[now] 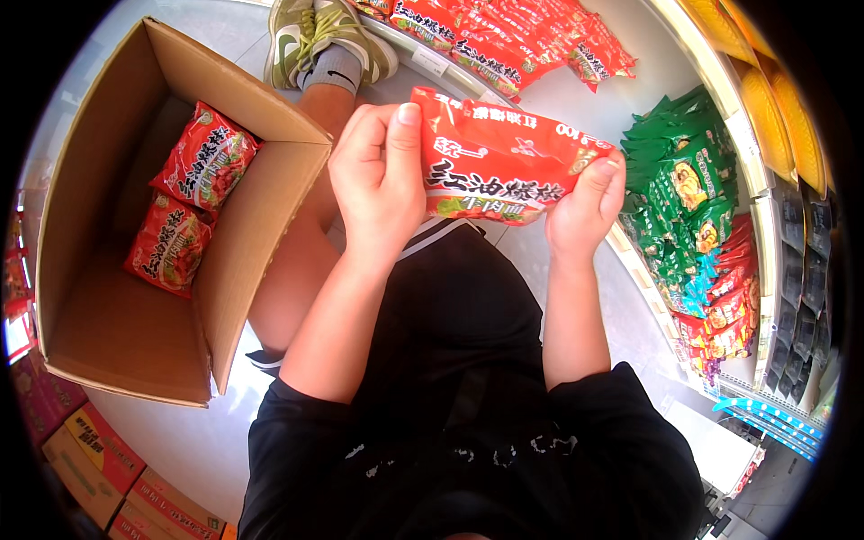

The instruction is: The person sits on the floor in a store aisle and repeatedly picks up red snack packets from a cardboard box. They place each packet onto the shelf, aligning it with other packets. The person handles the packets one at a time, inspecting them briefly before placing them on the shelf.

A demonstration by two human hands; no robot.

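Note:
A red instant noodle packet [496, 158] is held up in front of my body, its printed front facing me. My left hand [378, 169] grips its left end, thumb on the front near the top corner. The right end is pinched in my right hand [587, 199], thumb also over the front. To the left stands an open cardboard box [108, 317] with two matching red packets [206, 158] lying inside. Beyond my hands, more red noodle packets [486, 50] lie in rows on a low shelf [560, 101].
Green packets [688, 175] and smaller red packets [732, 307] fill the shelf on the right. Yellow packs [776, 115] and dark packs [800, 270] sit on the shelf above. Printed cartons [101, 459] line the lower left. My shoe [290, 50] rests on the floor beside the box.

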